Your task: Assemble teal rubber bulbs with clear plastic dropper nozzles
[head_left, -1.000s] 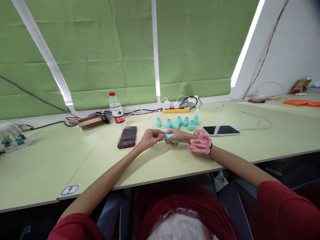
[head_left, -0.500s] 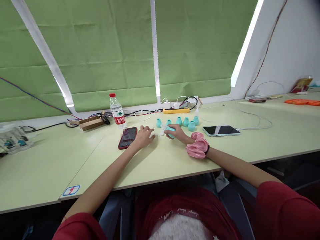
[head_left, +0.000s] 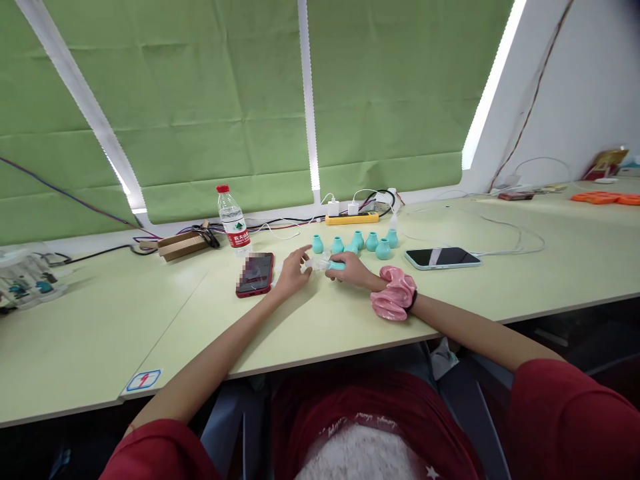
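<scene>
My right hand (head_left: 350,270) is closed on a turquoise squeeze bulb (head_left: 337,265), held tilted low over the table with its mouth to the left. A clear plastic tip (head_left: 318,263) sits at that mouth; whether it is seated inside cannot be told. From the left, my left hand (head_left: 294,272) meets the tip's far end with thumb and fingers, the index finger raised off it. Just behind the hands stand several more turquoise bulbs (head_left: 383,249) in a loose group. One of them, the rear right bulb (head_left: 392,238), carries a clear tip pointing up.
A red-cased phone (head_left: 255,275) lies left of my left hand, with a water bottle (head_left: 233,223) behind it. Another phone (head_left: 443,258), on a white cable, lies to the right. Along the back are a yellow power strip (head_left: 352,219) and an open cardboard box (head_left: 184,245).
My left hand has moved right and its fingers have come to the clear tip. My right hand has turned the bulb from roughly upright to tilted sideways.
</scene>
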Available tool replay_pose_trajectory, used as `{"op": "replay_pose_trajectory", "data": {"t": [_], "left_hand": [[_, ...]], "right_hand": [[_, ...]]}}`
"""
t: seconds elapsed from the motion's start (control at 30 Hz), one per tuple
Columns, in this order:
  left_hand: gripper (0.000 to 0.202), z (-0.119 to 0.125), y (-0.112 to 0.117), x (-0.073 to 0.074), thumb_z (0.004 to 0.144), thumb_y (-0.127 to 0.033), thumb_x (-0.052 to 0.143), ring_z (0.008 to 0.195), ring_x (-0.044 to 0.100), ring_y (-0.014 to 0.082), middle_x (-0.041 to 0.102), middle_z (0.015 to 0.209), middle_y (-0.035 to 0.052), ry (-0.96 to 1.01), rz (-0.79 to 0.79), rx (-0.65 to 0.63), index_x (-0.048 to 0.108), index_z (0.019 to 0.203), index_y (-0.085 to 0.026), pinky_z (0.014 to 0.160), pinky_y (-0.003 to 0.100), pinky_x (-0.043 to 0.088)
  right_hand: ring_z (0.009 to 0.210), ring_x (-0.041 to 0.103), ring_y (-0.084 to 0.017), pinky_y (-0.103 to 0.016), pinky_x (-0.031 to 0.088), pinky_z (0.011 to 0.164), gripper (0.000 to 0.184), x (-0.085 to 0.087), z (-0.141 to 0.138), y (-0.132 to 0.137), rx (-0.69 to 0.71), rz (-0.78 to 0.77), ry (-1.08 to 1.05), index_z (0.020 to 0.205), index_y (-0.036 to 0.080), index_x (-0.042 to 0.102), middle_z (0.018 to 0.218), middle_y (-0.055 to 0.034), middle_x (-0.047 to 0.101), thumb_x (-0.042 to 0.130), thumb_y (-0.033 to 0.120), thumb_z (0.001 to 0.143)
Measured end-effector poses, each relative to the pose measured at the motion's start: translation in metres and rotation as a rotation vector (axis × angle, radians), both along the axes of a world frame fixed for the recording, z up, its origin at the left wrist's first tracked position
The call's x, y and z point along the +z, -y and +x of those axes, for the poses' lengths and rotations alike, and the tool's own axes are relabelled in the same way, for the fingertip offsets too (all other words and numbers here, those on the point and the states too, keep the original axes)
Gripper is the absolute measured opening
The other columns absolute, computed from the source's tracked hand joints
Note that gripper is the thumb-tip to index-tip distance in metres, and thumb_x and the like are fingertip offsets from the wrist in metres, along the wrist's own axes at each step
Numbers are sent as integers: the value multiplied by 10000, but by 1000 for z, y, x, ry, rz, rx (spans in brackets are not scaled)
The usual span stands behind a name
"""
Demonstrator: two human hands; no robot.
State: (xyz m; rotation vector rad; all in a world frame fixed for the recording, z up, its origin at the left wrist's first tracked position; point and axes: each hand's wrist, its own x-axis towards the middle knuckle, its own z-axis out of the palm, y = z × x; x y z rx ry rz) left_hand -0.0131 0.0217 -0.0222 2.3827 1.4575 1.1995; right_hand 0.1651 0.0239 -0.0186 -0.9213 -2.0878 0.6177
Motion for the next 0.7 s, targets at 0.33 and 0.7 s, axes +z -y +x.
{"op": "replay_pose_trajectory", "data": {"t": [0.33, 0.7], "left_hand": [[418, 1, 15, 19, 423, -267, 749, 640, 572, 147, 640, 692, 56, 717, -434, -238, 636, 788, -98, 655, 291, 455], [432, -7, 16, 24, 437, -246, 748, 663, 600, 163, 668, 745, 79, 647, -545, -292, 657, 832, -96, 674, 290, 470]], "right_hand": [[534, 411, -87, -197, 288, 508, 219, -7, -1, -5, -153, 187, 143, 706, 108, 621, 572, 7, 521, 505, 266, 609], [452, 386, -69, -193, 272, 443, 142, -3, -1, -1, -53, -30, 54, 561, 121, 532, 479, 28, 461, 501, 259, 581]]}}
